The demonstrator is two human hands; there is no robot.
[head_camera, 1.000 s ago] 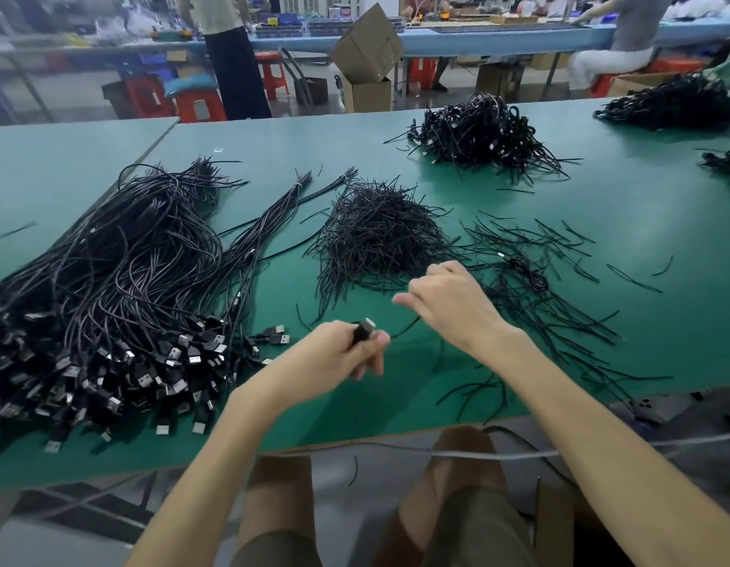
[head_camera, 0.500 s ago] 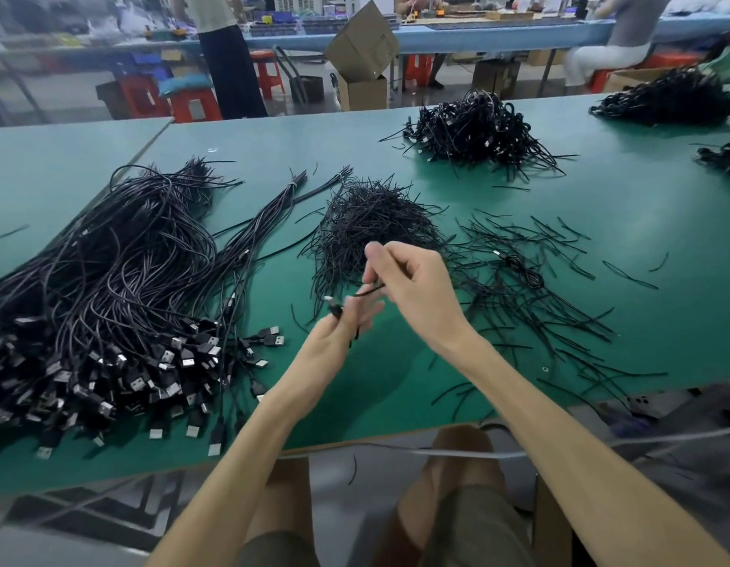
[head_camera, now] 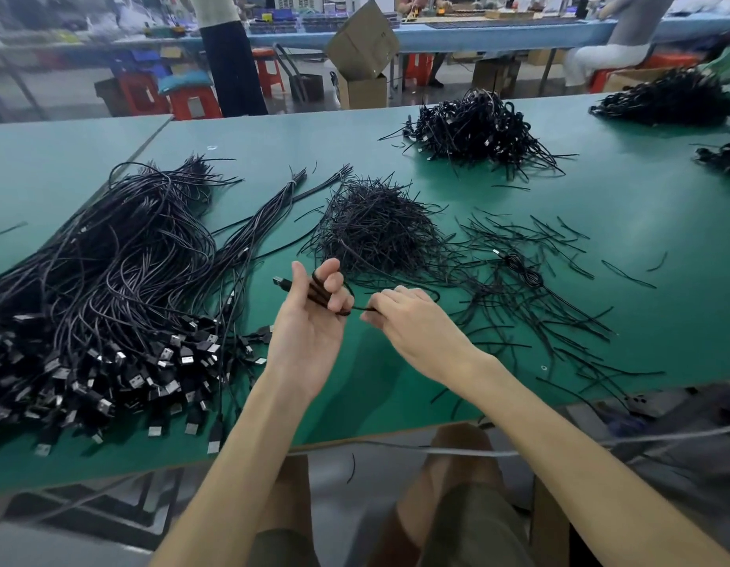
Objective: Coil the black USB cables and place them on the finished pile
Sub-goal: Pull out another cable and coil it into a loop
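Just above the near edge of the green work table (head_camera: 396, 386), your left hand (head_camera: 310, 325) is turned palm up, its raised fingers wrapped in several turns of the thin black USB cable (head_camera: 326, 294). The silver-tipped plug juts out to the left past the thumb. I cannot tell whether the thumb presses on it. Close beside it, your right hand (head_camera: 420, 325) pinches the cable's free run between thumb and fingertips, and the strand is drawn straight between the two hands.

This cable looks light and limp but a little springy, with a smooth jacket, so the loops will likely spring open if you loosen your hold. Take hold across the stacked turns, not by the plug, and keep a gentle pull on the tail.

Along the left side lies the large sheaf of uncoiled black cables (head_camera: 109, 280), plugs fanned toward the near edge. Past your hands, at the table's middle, sits a bristly heap of short black wire ties (head_camera: 375, 227). More ties are strewn to the right, one coiled cable (head_camera: 522, 274) among them.

Toward the far edge rests a loose mound of coiled black cables (head_camera: 477, 128) — most likely the finished pile, well apart from your hands, so expect a long reach.
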